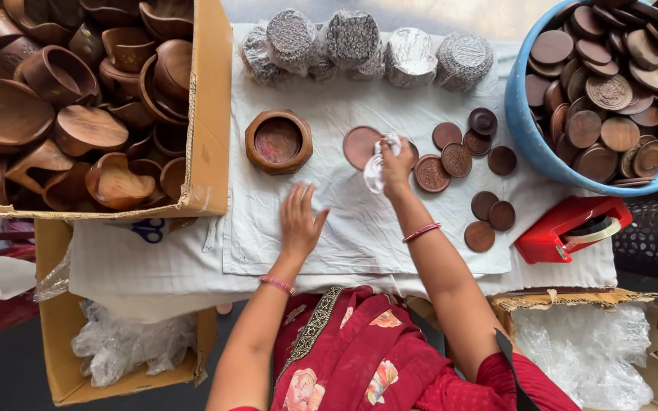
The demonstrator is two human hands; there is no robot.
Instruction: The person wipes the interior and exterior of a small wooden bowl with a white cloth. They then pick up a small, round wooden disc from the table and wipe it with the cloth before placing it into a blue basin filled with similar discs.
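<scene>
Beside the wooden disc (pixel 359 146), the right hand (pixel 396 164) is clutching a white cloth (pixel 375 169); the left hand (pixel 300 221) is resting open-fingered nearby.

left hand (pixel 300 221): flat, fingers spread | right hand (pixel 396 164): fingers curled closed, arm extended

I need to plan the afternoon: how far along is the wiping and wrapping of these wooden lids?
Looks done: five wrapped stacks at the far edge of the white cloth. In hand: the right hand presses a white rag beside a round lid; the left hand rests flat on the cloth. Seemingly left: loose discs, a full blue tub, and the wooden bowl.
</scene>
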